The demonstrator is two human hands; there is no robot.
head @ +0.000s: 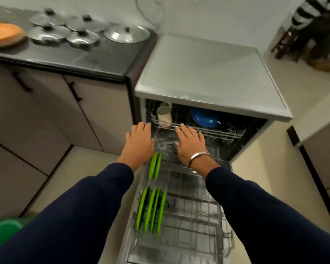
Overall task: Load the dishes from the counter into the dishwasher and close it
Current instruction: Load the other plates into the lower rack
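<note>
Reaching flat-fingered, left hand (pixel 138 142) and right hand (pixel 191 142) hold nothing; 5 lids (pixel 88 29) crowd counter (pixel 95 60).

- The single head-worn wide-angle camera is looking forward and steeply down from above the open grey dishwasher (pixel 208 73).
- It is sitting close over the pulled-out wire lower rack (pixel 189 216) at 6 o'clock.
- The black glossy counter (pixel 95 60) is lying toward 10 o'clock.
</note>
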